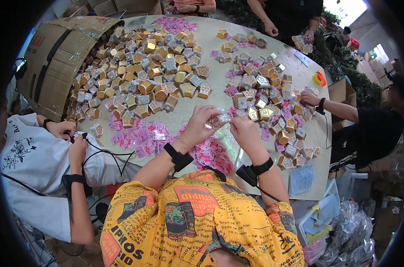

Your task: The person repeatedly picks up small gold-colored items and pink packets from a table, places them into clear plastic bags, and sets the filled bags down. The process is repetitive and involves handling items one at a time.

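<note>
Inside the table's [216, 95] near edge, a wrapped box [219, 118] is held by the left hand [199, 126], just left of the pinched right hand [247, 132].

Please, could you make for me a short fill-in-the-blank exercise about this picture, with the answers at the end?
1. A small wrapped box is in the left hand, and the right hand is close on its ____ side.
2. The person's printed shirt is mainly ____.
3. The small packets heaped on the table nearest the person are mainly ____.
4. The large cardboard box is at the table's ____ end.

Missing words: right; yellow; pink; left.
</note>
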Tool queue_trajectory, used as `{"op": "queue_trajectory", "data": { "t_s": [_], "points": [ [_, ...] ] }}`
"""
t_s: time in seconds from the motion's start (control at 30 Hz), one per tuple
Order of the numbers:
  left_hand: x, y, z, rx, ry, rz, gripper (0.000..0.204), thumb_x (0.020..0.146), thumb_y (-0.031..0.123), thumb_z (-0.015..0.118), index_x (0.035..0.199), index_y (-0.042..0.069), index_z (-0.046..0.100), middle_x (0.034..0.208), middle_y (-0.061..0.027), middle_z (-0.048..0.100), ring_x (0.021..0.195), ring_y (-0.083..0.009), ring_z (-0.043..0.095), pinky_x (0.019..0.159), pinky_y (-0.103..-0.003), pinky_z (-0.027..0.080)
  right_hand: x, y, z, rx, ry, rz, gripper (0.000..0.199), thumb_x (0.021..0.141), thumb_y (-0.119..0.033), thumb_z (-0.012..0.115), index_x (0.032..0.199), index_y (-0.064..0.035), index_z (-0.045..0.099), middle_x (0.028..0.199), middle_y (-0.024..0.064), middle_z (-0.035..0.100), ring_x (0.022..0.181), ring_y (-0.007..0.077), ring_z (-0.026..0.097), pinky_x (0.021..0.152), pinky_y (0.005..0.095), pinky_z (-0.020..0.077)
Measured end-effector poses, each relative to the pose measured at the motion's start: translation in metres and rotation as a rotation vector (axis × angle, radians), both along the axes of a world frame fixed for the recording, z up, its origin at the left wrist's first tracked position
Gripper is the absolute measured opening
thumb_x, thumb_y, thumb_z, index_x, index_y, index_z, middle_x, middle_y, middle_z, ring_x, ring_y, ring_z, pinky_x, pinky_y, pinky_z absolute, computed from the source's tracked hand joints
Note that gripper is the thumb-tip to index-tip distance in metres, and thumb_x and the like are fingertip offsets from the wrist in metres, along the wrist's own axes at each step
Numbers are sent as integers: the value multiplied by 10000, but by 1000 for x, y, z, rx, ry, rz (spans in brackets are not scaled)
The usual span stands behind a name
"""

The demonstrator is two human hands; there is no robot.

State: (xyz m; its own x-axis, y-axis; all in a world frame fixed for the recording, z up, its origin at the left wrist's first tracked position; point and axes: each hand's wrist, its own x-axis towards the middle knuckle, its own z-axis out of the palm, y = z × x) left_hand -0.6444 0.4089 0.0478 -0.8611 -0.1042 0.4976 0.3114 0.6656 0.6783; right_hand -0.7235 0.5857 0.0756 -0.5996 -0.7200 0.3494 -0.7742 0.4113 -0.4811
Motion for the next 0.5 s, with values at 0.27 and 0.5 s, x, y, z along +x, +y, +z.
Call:
{"op": "queue_trajectory", "data": {
  "t_s": [0.27,0.5],
  "points": [
    [2,0,0,-40,-21,-2,479,627,103,742,1077,87,581,1124,-123,532,1051,-320,469,908,-397,401,1,-1,1,35,-9,0,73,748,-67,582,728,3,572,714,165,575,700,347,592,636,434,483],
    [3,3,5,-147,-20,4,466,628,76,697,1073,85,558,1107,-113,526,1045,-326,461,921,-404,401,1,1,1,37,-20,6,65,736,-59,578,724,4,575,720,176,578,699,356,591,642,444,480]
  ]
}}
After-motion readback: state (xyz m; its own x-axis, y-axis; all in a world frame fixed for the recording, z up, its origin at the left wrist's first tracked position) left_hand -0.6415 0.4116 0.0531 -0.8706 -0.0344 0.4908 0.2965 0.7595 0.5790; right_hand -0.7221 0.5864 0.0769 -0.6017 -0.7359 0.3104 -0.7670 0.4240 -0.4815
